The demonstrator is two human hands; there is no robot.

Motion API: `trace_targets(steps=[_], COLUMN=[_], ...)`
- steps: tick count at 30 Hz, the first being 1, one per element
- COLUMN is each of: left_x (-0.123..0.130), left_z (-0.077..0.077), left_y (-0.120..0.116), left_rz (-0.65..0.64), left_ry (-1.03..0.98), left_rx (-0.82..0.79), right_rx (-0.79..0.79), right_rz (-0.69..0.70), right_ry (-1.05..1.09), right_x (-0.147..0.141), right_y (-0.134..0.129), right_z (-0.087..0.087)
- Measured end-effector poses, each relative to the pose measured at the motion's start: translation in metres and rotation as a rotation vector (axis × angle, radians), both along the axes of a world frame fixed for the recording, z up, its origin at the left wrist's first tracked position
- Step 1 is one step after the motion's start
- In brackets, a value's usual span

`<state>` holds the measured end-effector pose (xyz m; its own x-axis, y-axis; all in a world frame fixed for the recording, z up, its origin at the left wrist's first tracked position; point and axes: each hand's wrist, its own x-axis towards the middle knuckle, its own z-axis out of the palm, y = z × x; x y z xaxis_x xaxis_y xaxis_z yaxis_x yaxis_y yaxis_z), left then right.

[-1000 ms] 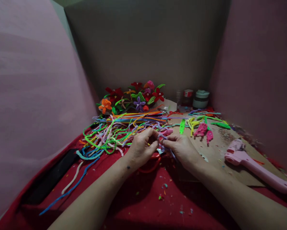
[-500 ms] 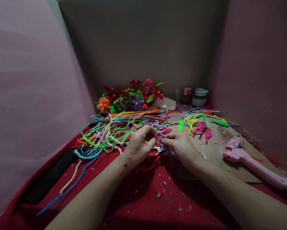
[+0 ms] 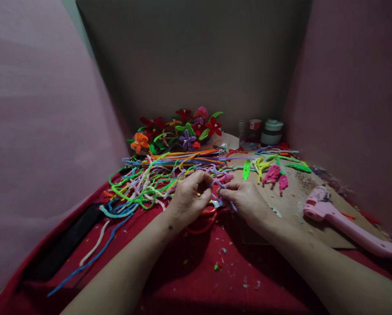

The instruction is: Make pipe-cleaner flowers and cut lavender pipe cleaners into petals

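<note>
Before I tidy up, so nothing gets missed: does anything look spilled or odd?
Yes: tiny colored scraps litter the red cloth in front, like spilled trimmings, and a dark, speckled patch mars the cardboard beyond the pink tool.

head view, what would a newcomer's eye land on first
Probably the bright flowers at the back, against the dark wall, and the tangle of coloured strands in front of them. Next, the left hand and right hand at centre, pinching a purple strand, and the pink tool at right.
</note>
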<state>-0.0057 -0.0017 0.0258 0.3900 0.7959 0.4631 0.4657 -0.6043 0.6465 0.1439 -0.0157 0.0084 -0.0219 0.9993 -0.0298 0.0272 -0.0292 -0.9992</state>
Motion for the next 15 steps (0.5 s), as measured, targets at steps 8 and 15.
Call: trace_targets(steps=[8,15], left_x=[0.009,0.011], left_z=[0.002,0.004], left_y=[-0.003,-0.007], left_rz=[-0.084,-0.101], left_ry=[-0.322,-0.336], left_rx=[-0.415,-0.568], right_rx=[0.053,-0.054], right_rz=[-0.024,0.034], right_ry=[-0.084,0.264], right_x=[0.002,0.001], right_y=[-0.002,0.003], right_z=[-0.001,-0.005])
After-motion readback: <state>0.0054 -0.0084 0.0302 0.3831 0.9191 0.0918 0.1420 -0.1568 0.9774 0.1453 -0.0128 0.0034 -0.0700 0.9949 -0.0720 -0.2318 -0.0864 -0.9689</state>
